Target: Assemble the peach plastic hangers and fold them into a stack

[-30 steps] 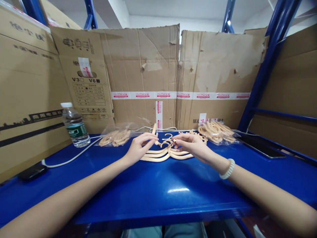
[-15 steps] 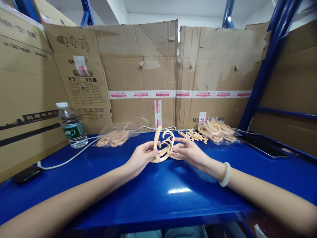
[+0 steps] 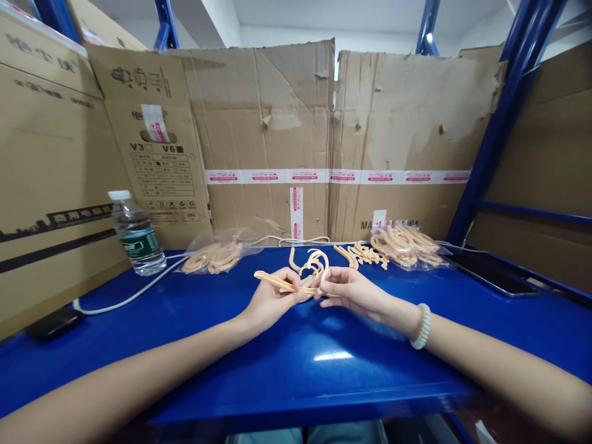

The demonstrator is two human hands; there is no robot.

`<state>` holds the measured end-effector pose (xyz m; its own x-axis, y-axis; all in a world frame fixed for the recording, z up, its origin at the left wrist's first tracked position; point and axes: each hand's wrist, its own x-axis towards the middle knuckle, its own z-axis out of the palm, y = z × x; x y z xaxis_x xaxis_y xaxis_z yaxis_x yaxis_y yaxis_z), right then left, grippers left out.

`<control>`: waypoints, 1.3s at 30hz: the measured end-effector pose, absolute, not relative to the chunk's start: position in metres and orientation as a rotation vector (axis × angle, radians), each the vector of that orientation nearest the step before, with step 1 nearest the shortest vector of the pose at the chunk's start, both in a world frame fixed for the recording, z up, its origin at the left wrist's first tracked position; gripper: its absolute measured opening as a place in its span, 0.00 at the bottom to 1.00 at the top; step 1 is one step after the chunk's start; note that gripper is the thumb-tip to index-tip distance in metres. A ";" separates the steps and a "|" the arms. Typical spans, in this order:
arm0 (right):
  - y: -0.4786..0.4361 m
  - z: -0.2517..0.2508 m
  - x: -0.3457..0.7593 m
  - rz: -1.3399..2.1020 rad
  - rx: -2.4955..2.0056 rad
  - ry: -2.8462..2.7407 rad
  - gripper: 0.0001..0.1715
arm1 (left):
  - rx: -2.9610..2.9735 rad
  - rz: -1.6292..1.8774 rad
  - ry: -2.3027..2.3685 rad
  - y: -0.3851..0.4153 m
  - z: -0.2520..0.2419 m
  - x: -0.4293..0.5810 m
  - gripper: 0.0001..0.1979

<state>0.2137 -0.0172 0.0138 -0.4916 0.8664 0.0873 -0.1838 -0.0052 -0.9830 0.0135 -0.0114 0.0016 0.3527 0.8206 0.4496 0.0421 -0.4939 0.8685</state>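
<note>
My left hand (image 3: 271,303) is closed around a beige plastic hanger arm (image 3: 272,281), which lies nearly level and points left. My right hand (image 3: 354,292) pinches a beige hanger hook (image 3: 327,269) at its lower end, the curve upward. The arm's right end meets the foot of the hook between my fingertips; whether they are joined I cannot tell. Just behind my hands, more beige hanger pieces (image 3: 305,266) with curved hooks lie on the blue table (image 3: 296,364), partly hidden by my fingers.
Loose beige hooks (image 3: 365,254) and a bag of beige parts (image 3: 407,245) lie back right, near a dark phone (image 3: 493,274). Another bag of parts (image 3: 215,256), a water bottle (image 3: 137,240), a white cable (image 3: 124,302) and a black device (image 3: 54,324) are left. Cardboard (image 3: 268,129) walls the back.
The hanger arm in my left hand has tipped from upright to nearly level, pointing left. Its right end now meets the hook in my right hand. Pieces behind show more.
</note>
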 end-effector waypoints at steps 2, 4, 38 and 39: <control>-0.017 0.013 0.213 1.647 -0.738 -1.457 0.19 | 1.878 1.228 0.755 -0.012 0.001 0.013 0.11; -0.017 0.013 0.213 1.681 -0.740 -1.438 0.18 | 1.963 1.253 0.760 -0.013 0.001 0.013 0.11; -0.026 0.005 0.201 1.330 -0.770 -1.515 0.24 | 2.052 1.159 0.774 -0.023 0.006 0.014 0.11; -0.026 0.005 0.201 1.323 -0.765 -1.521 0.24 | 2.030 1.137 0.774 -0.024 0.006 0.014 0.11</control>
